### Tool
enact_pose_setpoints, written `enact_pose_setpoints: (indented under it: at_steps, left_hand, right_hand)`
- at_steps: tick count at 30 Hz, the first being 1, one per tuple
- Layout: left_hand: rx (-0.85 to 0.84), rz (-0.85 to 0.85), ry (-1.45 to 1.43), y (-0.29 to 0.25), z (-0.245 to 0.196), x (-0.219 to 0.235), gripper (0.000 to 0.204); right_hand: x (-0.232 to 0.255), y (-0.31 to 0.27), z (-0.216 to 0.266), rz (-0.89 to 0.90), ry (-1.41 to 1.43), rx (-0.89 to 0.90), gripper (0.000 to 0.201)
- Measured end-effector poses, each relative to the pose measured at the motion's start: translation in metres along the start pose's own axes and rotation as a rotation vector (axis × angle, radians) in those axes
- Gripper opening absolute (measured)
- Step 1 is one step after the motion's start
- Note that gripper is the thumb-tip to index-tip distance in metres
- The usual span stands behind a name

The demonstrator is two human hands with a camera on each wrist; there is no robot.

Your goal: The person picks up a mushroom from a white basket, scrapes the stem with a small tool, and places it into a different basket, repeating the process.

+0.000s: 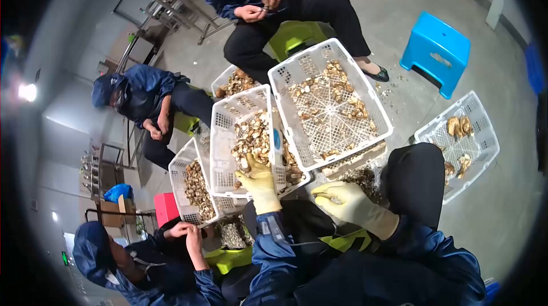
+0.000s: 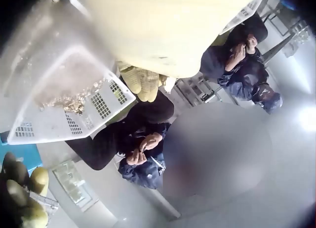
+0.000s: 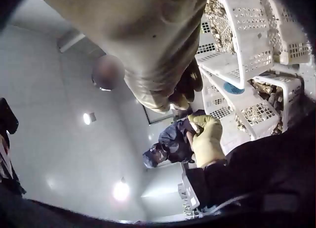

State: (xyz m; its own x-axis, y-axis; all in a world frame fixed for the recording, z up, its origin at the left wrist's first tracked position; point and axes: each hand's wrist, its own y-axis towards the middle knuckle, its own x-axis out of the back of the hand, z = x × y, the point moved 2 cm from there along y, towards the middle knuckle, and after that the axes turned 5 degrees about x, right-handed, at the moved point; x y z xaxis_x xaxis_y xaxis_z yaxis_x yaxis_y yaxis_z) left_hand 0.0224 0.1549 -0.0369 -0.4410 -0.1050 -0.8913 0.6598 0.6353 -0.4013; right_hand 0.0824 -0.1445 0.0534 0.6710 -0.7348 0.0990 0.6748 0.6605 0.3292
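Both hands wear pale yellow gloves. My left hand (image 1: 261,187) reaches over the near end of a white basket (image 1: 221,129) of cut mushrooms (image 1: 254,137). Its curled fingers pinch a small pale mushroom piece (image 2: 169,84) in the left wrist view; the right wrist view also shows the piece at those fingertips. My right hand (image 1: 349,200) is above my lap, beside a heap of dark trimmings (image 1: 363,179), fingers curled. In the left wrist view a thin silvery blade (image 2: 44,201) shows between the fingers of that hand; the rest of it is hidden.
A larger white basket (image 1: 374,103) with scattered mushrooms stands higher, ahead of me. Another basket (image 1: 485,160) and a blue stool (image 1: 436,49) are at the right. A mushroom basket (image 1: 181,176) stands left. Several seated people surround the baskets, one person's hands (image 1: 191,234) close at left.
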Motion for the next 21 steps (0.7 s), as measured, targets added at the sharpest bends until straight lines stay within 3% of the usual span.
enact_pose_setpoints:
  at_steps: [1,2,3,5,8,9,11,12,13,15,17,18,21]
  left_hand:
    - [-0.003,0.092,-0.004,0.015,-0.005,0.008,0.073]
    - [0.092,0.071,0.038,0.050,-0.014,0.037,0.070]
    - [0.102,-0.056,0.155,0.040,0.017,0.007,0.060]
    - [0.216,-0.131,0.375,0.071,0.061,-0.002,0.047]
    - [0.396,0.046,0.882,0.078,0.143,-0.041,0.031]
    - [0.429,0.084,1.075,0.079,0.170,-0.057,0.030]
    - [0.499,0.207,1.447,0.124,0.218,-0.039,0.029]
    - [0.355,0.386,1.744,0.148,0.238,-0.023,0.029]
    - [0.187,0.577,2.023,0.157,0.259,-0.023,0.029]
    - [0.005,0.689,2.407,0.159,0.295,-0.027,0.029]
    - [-0.376,0.935,2.548,0.179,0.323,0.001,0.034]
    - [-0.432,1.000,2.520,0.190,0.330,0.010,0.032]
    - [-0.212,0.773,2.738,0.178,0.349,0.014,0.029]
  right_hand:
    - [0.002,0.000,-0.002,-0.041,0.032,0.029,0.017]
    - [0.006,0.003,0.001,-0.077,0.005,0.136,0.017]
    - [0.011,0.006,0.003,-0.020,0.056,0.024,0.017]
    - [0.016,0.010,0.004,-0.017,0.134,-0.109,0.019]
    - [0.029,0.023,0.010,-0.064,0.152,-0.200,0.020]
    - [0.035,0.027,0.012,-0.085,0.143,-0.158,0.020]
    - [0.046,0.034,0.010,-0.128,0.122,-0.074,0.020]
    - [0.050,0.035,0.005,-0.136,0.047,0.029,0.018]
    - [0.053,0.038,0.001,-0.174,0.112,-0.031,0.018]
    - [0.059,0.041,-0.003,-0.249,0.239,-0.150,0.018]
    - [0.062,0.040,-0.012,-0.279,0.252,-0.209,0.018]
    - [0.064,0.039,-0.015,-0.275,0.251,-0.240,0.018]
    - [0.069,0.040,-0.021,-0.293,0.267,-0.278,0.016]
